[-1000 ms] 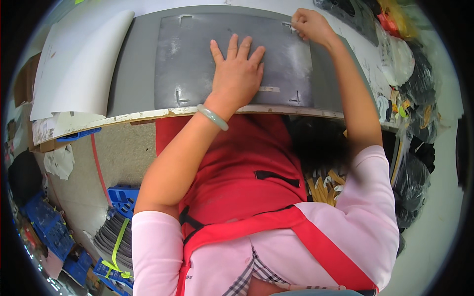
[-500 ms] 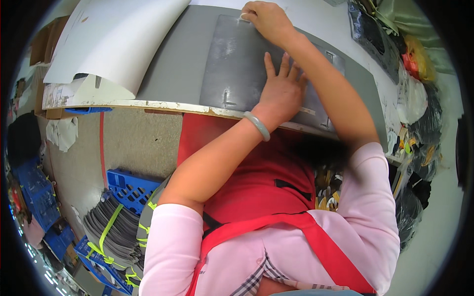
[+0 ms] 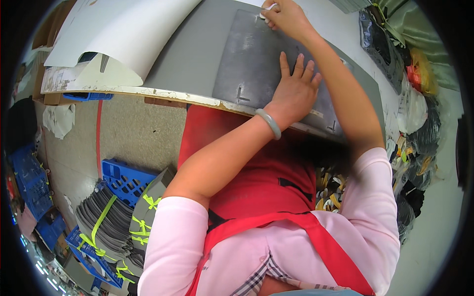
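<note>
A dark, smooth rectangular template sheet point(image 3: 247, 59) with L-shaped corner slots lies on a larger grey sheet point(image 3: 185, 54) on the table. My left hand point(image 3: 295, 96) rests flat on the template near its front edge, fingers spread, a pale bangle point(image 3: 268, 123) at its wrist. At the template's far left corner, my right hand point(image 3: 286, 18) pinches a small white piece point(image 3: 266, 11), chalk-like, close to the slot there. The right forearm covers part of the template's right side.
A big white sheet point(image 3: 118, 34) curls over the table's left end. The chipped table edge point(image 3: 163, 93) runs close to my body. Bundled grey pieces point(image 3: 96, 217) and a blue crate point(image 3: 126, 180) stand on the floor at left. Plastic bags point(image 3: 412, 106) line the right side.
The view has shifted, so the table and template sit further right in it. My right hand stays at the far corner, with more of the white piece showing. My left hand still presses the template.
</note>
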`<action>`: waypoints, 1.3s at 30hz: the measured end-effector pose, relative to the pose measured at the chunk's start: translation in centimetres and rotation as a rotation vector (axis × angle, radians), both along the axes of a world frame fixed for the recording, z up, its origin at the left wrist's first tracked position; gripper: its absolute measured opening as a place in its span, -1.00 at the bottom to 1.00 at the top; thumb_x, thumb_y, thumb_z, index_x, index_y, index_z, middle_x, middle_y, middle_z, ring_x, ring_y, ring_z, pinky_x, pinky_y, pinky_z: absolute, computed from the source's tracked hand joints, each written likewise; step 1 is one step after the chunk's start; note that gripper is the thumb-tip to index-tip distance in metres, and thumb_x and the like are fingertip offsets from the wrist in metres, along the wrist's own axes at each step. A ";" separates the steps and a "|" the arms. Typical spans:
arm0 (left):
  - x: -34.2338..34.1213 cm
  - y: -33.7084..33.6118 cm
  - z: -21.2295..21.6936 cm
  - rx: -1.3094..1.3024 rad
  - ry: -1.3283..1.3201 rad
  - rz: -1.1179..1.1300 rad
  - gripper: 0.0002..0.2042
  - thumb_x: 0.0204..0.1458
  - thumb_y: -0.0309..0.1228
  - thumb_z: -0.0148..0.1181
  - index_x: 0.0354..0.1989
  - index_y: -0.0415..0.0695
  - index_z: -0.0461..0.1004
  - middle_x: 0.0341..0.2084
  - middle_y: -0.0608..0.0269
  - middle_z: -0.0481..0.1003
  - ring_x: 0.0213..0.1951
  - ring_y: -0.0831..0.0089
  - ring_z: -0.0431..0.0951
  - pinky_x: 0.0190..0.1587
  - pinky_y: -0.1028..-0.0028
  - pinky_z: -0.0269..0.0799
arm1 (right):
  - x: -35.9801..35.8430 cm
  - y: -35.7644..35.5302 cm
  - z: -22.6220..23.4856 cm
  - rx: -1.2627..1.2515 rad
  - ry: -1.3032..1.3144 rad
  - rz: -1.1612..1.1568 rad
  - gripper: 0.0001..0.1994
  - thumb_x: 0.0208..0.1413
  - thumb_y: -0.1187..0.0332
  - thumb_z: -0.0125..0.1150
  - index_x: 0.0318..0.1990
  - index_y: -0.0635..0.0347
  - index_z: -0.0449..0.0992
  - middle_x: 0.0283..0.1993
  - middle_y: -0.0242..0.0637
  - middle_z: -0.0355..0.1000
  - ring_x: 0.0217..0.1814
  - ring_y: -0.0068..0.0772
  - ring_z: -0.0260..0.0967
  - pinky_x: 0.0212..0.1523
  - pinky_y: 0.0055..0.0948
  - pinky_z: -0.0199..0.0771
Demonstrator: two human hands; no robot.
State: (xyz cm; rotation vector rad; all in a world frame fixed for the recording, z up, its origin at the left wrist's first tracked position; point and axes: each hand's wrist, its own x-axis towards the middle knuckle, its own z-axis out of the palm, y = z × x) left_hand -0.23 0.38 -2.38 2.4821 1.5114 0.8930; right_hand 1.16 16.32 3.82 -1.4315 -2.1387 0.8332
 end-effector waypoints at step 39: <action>0.0 -0.3 -0.4 0.040 0.129 0.059 -0.61 0.17 -0.13 -0.05 0.11 0.00 0.38 0.25 0.08 0.25 0.35 0.02 0.09 0.26 -0.35 -0.18 | 0.2 -16.5 1.0 0.026 -0.327 0.275 -0.82 0.12 0.25 0.18 -0.22 0.12 0.54 -0.38 -0.29 0.54 -0.29 -0.28 0.50 0.03 -0.29 0.34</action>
